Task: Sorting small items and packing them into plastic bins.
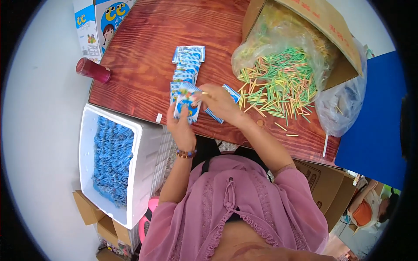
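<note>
Near the table's front edge, my left hand pinches a small blue-and-white packet, its thumb lying across the front. The packet's upper part is blurred. My right hand, wearing a ring, has its fingers closed at the packet's upper right edge; their tips are partly hidden. Just beyond is an overlapping row of similar packets. More packets lie beside and partly beneath my right hand. To its right, thin pink, green and yellow sticks spill from a clear plastic bag.
The bag sits in a tipped cardboard box on the reddish wooden table. A pink-red jar lies at the left edge. Below left stands a white foam box full of blue packets. Printed cartons stand at the back left.
</note>
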`<state>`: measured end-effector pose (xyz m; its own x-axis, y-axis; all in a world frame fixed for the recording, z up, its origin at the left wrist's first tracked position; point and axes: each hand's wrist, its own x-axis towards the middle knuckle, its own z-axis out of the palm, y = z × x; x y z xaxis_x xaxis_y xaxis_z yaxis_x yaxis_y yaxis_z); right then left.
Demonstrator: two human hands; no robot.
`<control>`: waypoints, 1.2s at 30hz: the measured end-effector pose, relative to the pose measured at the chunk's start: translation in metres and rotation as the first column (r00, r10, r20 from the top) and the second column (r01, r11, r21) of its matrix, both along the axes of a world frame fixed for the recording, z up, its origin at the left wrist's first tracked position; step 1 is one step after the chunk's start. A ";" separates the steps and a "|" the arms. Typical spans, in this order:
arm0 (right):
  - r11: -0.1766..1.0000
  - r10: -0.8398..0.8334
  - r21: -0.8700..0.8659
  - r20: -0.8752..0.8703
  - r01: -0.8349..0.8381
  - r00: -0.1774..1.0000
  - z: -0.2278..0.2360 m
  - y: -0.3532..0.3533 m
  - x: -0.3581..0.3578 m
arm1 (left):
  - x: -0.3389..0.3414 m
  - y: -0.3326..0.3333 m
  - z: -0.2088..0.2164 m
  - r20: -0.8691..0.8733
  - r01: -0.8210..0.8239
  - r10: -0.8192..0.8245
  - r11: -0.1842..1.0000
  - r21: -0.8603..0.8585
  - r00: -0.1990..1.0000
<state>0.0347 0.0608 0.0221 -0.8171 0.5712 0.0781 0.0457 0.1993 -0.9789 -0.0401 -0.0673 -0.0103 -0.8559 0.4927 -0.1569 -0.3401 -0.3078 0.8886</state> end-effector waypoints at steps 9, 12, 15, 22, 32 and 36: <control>0.916 -0.076 0.401 0.150 0.010 0.986 -0.047 -0.026 -0.027 | -0.011 -0.048 -0.045 -0.803 -0.388 -0.445 0.712 -0.586 0.397; 0.932 -0.145 0.350 0.109 0.099 0.983 -0.018 -0.009 0.002 | -0.009 -0.051 -0.052 -0.804 -0.423 -0.429 0.692 -0.585 0.411; 0.871 -0.393 0.357 0.097 0.336 0.915 -0.018 0.032 0.057 | -0.008 -0.051 -0.050 -0.812 -0.428 -0.428 0.697 -0.576 0.396; 0.302 -0.810 0.876 0.026 0.377 0.586 -0.040 0.092 0.150 | 0.023 -0.001 -0.007 -0.837 -0.197 -0.453 0.830 -0.522 0.309; 0.856 -0.441 0.404 0.245 0.323 0.864 -0.035 0.057 0.087 | 0.037 0.060 -0.013 -0.762 -0.127 -0.610 0.756 -0.642 0.219; 0.936 -0.328 -0.123 0.040 0.331 0.944 -0.036 0.062 0.100 | 0.034 0.060 -0.007 -0.670 0.088 -0.428 0.874 -0.478 0.607</control>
<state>0.1350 0.1232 -0.0144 -0.5819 0.8128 -0.0256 0.1064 0.0449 -0.9933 -0.0064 -0.0074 -0.0172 -0.5999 0.7604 0.2488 0.4684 0.0816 0.8798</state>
